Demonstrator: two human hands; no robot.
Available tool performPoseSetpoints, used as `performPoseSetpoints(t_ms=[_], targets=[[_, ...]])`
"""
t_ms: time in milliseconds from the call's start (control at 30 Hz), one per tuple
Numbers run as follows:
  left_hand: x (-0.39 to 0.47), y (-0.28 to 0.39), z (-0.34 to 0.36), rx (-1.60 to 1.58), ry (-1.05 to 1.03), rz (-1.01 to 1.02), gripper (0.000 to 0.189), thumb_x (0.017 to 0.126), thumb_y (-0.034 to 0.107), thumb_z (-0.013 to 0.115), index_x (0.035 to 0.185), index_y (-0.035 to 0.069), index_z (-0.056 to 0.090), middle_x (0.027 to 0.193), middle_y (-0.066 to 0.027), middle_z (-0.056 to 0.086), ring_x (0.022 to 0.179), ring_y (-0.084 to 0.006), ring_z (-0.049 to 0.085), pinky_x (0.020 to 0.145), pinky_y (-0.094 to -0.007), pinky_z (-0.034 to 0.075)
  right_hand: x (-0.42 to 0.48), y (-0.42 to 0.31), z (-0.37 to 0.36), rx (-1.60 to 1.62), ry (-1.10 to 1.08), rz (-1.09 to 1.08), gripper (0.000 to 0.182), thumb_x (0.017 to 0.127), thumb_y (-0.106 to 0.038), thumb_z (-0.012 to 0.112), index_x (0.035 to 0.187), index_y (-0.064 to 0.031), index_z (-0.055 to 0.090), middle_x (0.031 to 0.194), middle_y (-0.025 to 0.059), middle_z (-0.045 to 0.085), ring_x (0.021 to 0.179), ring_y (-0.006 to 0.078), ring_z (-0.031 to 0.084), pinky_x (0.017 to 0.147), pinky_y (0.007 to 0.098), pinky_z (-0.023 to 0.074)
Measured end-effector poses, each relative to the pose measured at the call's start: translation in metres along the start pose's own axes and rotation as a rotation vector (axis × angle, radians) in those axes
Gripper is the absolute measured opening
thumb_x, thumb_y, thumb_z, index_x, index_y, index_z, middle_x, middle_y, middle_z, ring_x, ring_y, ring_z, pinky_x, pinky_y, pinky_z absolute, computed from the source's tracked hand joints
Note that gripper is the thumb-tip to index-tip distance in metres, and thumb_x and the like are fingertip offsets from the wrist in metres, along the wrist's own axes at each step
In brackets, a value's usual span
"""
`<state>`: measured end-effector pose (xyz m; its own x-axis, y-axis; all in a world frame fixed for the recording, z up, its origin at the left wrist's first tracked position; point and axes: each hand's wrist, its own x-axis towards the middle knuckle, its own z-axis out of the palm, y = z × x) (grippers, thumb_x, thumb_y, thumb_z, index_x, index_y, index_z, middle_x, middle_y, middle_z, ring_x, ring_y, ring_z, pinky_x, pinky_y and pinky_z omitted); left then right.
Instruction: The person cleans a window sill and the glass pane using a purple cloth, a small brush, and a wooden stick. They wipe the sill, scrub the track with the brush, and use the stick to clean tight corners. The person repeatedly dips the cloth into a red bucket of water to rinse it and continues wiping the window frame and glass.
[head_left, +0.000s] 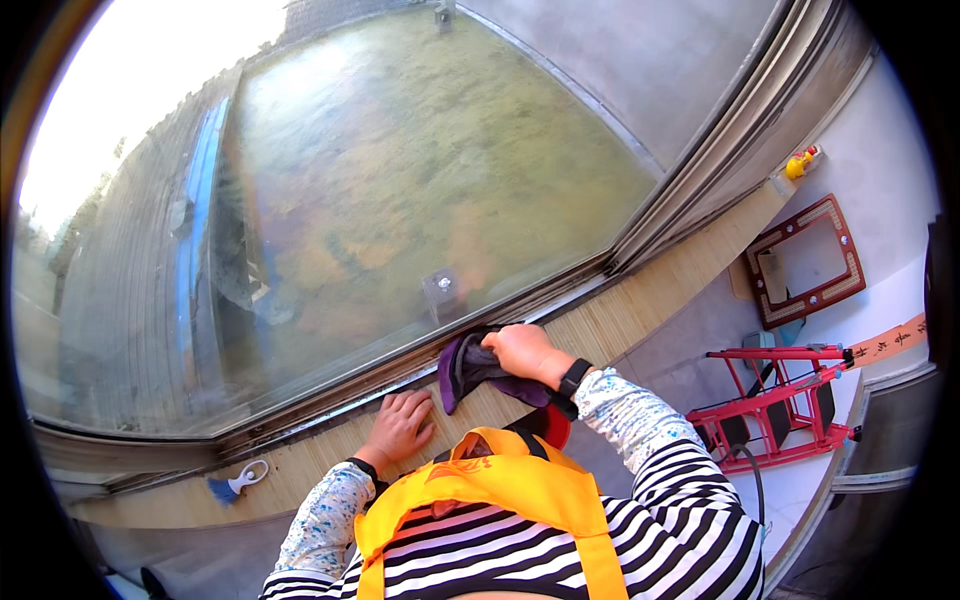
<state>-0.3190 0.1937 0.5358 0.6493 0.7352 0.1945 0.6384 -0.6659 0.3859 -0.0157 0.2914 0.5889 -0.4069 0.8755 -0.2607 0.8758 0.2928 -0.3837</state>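
A dark purple and grey cloth (469, 367) is bunched in my right hand (523, 351), against the bottom track of the window (360, 365). Part of the cloth drapes over the bamboo-patterned sill (592, 319). My left hand (399, 426) rests on the sill near the track, fingers spread and holding nothing. Further left on the sill lies a small brush (238, 482) with blue bristles and a white loop handle.
A red stepladder (780, 409) stands at the right. Above it is a brown framed mirror or picture (806, 261). Yellow figurines (799, 163) sit at the sill's far right end. Part of a red container (553, 429) shows beside my apron.
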Motion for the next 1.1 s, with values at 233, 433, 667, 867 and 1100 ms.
performPoseSetpoints(t_ms=[233, 433, 667, 867, 1100], targets=[[-0.006, -0.006, 0.008, -0.012, 0.002, -0.027, 0.041, 0.083, 0.025, 0.068, 0.119, 0.006, 0.062, 0.131, -0.0106, 0.059, 0.119, -0.0301, 0.055, 0.102, -0.0436, 0.042, -0.042, 0.143, -0.052, -0.066, 0.366, 0.369, 0.021, 0.085, -0.012, 0.065, 0.104, -0.0117, 0.075, 0.097, 0.0141, 0.073, 0.092, 0.0357, 0.069, 0.08, 0.0467, 0.055], [-0.006, -0.006, 0.009, 0.0, -0.005, -0.024, 0.041, 0.083, 0.025, 0.069, 0.119, 0.006, 0.062, 0.13, -0.0102, 0.059, 0.12, -0.0297, 0.055, 0.102, -0.0437, 0.043, -0.039, 0.181, -0.051, -0.137, 0.555, 0.634, 0.022, 0.089, -0.012, 0.058, 0.104, -0.0096, 0.074, 0.097, 0.0182, 0.073, 0.092, 0.0376, 0.069, 0.079, 0.0478, 0.0554], [-0.003, -0.004, 0.009, 0.006, -0.009, -0.027, 0.041, 0.084, 0.025, 0.069, 0.119, 0.006, 0.062, 0.13, -0.0109, 0.06, 0.12, -0.0292, 0.055, 0.102, -0.043, 0.042, -0.007, 0.178, -0.052, -0.336, 0.366, 0.689, 0.019, 0.084, -0.011, 0.057, 0.087, -0.0045, 0.074, 0.092, 0.0221, 0.072, 0.088, 0.0411, 0.07, 0.077, 0.0502, 0.056], [-0.003, -0.002, 0.01, 0.016, -0.026, -0.041, 0.041, 0.083, 0.025, 0.069, 0.119, 0.006, 0.062, 0.13, -0.011, 0.06, 0.12, -0.029, 0.055, 0.102, -0.0429, 0.042, -0.003, 0.063, -0.02, -0.132, 0.207, 0.301, 0.017, 0.081, -0.014, 0.06, 0.091, -0.0117, 0.073, 0.084, 0.0187, 0.071, 0.084, 0.0401, 0.069, 0.074, 0.0513, 0.0545], [-0.003, -0.003, 0.006, -0.007, -0.036, -0.045, 0.041, 0.084, 0.025, 0.069, 0.12, 0.007, 0.062, 0.131, -0.0107, 0.059, 0.121, -0.0296, 0.054, 0.103, -0.0435, 0.042, -0.018, 0.151, -0.029, -0.382, 0.366, 0.382, 0.014, 0.085, -0.012, 0.058, 0.091, -0.0075, 0.069, 0.083, 0.0182, 0.071, 0.083, 0.0375, 0.071, 0.071, 0.0487, 0.0569]])
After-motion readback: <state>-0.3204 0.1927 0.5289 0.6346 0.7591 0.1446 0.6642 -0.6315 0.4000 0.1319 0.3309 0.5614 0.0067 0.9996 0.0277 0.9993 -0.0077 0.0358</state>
